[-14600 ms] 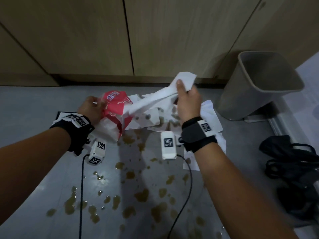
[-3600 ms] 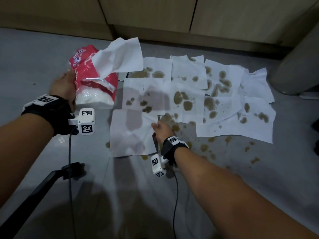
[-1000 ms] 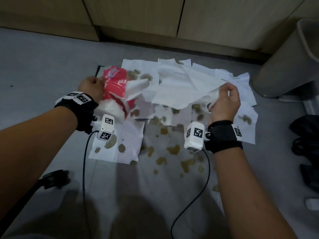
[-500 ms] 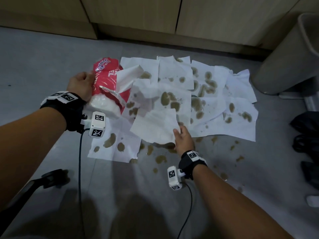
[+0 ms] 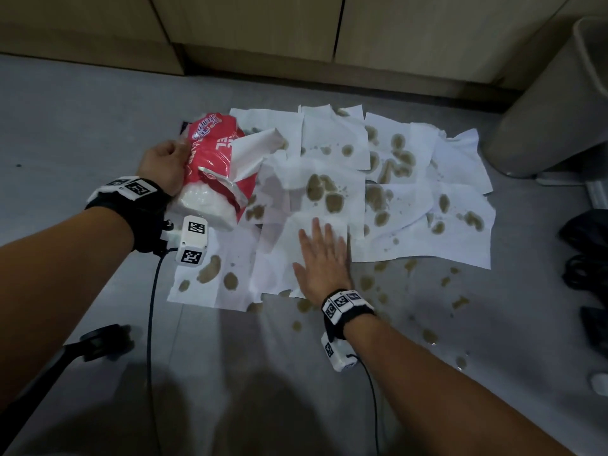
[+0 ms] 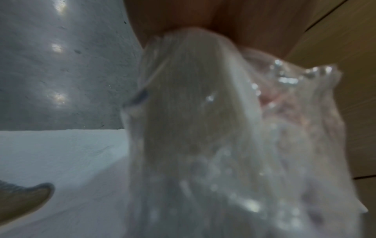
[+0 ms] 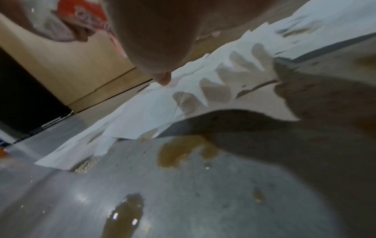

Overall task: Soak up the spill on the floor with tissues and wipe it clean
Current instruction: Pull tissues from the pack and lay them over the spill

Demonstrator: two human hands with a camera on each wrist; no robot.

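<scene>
Several white tissues [image 5: 411, 199] lie spread on the grey floor, blotched brown where they soak the spill. My right hand [image 5: 324, 258] lies flat, fingers straight, on a fresh tissue [image 5: 279, 255] at the near edge of the patch. Brown spill drops [image 5: 368, 283] dot the bare floor beside and behind that hand; the right wrist view shows a puddle [image 7: 183, 153] just short of the tissue edge [image 7: 146, 116]. My left hand [image 5: 164, 166] grips the red tissue pack [image 5: 214, 153], one sheet sticking out of its top. The left wrist view is filled by the pack's clear plastic [image 6: 203, 128].
A grey waste bin [image 5: 552, 103] stands at the back right against wooden cabinets [image 5: 263, 28]. Black items [image 5: 585, 258] lie at the right edge. A dark handle [image 5: 98, 340] lies on the floor at the near left. Wrist-camera cables trail over the near floor.
My right hand has let the fresh tissue down onto the floor and now lies flat on it; before, it held the sheet by its edge. My left hand keeps the pack.
</scene>
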